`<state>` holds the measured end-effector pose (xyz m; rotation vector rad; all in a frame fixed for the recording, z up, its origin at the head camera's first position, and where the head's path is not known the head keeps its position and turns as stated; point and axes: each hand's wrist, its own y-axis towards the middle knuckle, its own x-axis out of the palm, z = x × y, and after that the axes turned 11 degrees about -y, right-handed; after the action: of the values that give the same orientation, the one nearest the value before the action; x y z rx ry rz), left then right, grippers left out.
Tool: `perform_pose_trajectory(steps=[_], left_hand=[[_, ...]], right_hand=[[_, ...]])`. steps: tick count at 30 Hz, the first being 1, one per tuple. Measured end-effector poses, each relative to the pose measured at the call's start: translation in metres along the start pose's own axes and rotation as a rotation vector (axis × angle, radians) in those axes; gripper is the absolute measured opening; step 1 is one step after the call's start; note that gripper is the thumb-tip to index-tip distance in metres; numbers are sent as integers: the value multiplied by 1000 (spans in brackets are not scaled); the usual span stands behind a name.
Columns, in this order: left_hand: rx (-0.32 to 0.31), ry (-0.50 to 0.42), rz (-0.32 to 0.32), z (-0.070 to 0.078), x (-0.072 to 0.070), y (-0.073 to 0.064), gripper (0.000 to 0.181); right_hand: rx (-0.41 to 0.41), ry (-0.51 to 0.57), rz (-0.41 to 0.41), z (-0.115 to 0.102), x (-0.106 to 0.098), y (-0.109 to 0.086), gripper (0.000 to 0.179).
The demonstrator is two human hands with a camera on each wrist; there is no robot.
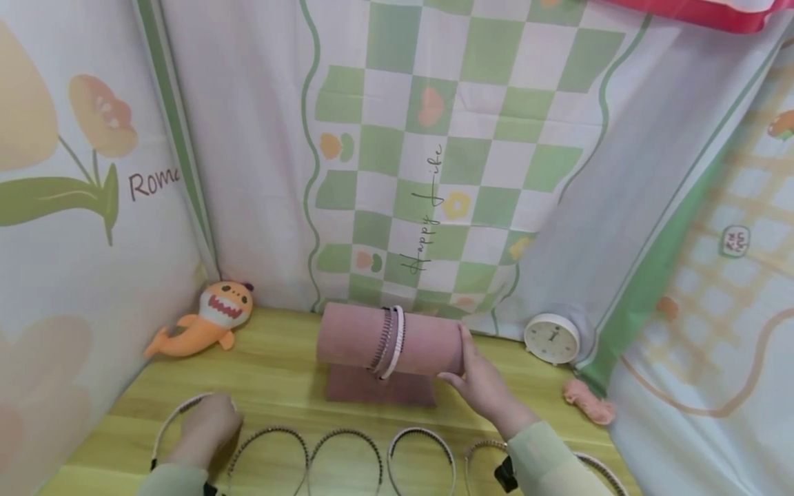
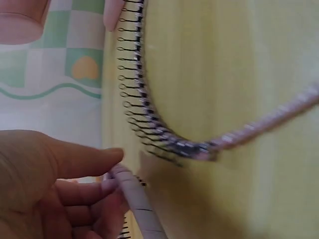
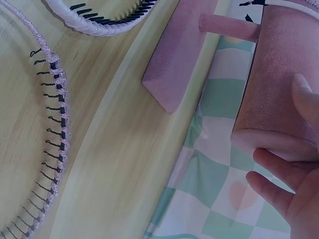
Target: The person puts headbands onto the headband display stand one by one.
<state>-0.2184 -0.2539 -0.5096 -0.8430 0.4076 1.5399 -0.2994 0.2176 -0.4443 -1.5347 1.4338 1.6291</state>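
My left hand is at the left of the table, pinching a pale, fabric-wrapped headband between thumb and fingers. Beyond it in the left wrist view lies a toothed headband with small black looped prongs. My right hand touches the right end of a pink velvet display roll. In the right wrist view its thumb lies on the roll's side, while the fingers extend by the end face. Dark-toothed and white headbands hang side by side around the roll's middle.
Several headbands, among them a white one, stretch along the table's front. An orange plush shark sits back left. At the back right stand a white clock and a pink fuzzy item. Patterned curtains enclose the table.
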Motion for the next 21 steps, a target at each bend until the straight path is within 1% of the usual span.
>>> perform_pose_trajectory(steps=[3,5,7,8,11,13,15,17,18,21], left_hand=[[47,-37,54,14,-7,0,16],[69,-82,90,27,-12,2,20],[97,-138,122,42,-18,4,19],[109,-186,132,50,-20,4,20],[171,-346,162,75,-24,5,26],[240,-413,195,89,-25,5,28],[305,-462,222,102,-24,5,25],[355,-508,237,112,-22,4,21],[378,-529,239,117,-21,4,20],[418,-596,232,130,-16,4,17]], right_hand=[[-2,-2,4,0,0,-1,109],[-6,-5,5,1,0,-1,109],[-6,-6,2,1,0,-1,109],[-7,-7,0,1,0,-1,108],[0,-4,-7,1,1,-1,108],[1,2,-10,1,0,-2,108],[5,7,-15,1,0,-2,108],[4,10,-17,0,-1,-2,108],[3,9,-19,0,-1,-2,108],[5,12,-17,1,-1,-2,108]])
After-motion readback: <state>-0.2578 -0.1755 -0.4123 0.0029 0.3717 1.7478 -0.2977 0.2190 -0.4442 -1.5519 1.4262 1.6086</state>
